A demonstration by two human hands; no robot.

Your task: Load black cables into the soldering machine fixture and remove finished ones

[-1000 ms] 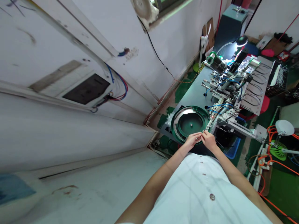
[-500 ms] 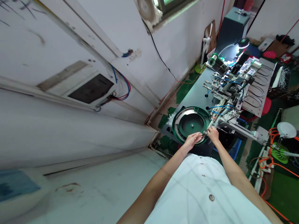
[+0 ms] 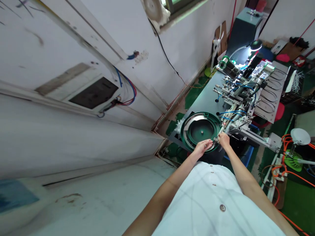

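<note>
The flat grey surface is partly hidden by a blue-tubed metal machine. A round green bowl stands near a narrow metal rail. The left hand, fingers together, hides part of the bowl's rim; the right hand curls at the rail. If they grip anything, I cannot tell. In the bowl is a small knob.

Dim overall; lamp glares white above machine; wall stretched, soft toward left edge.

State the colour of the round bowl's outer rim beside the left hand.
The outer rim is dark green, clearest in the head view.
</note>
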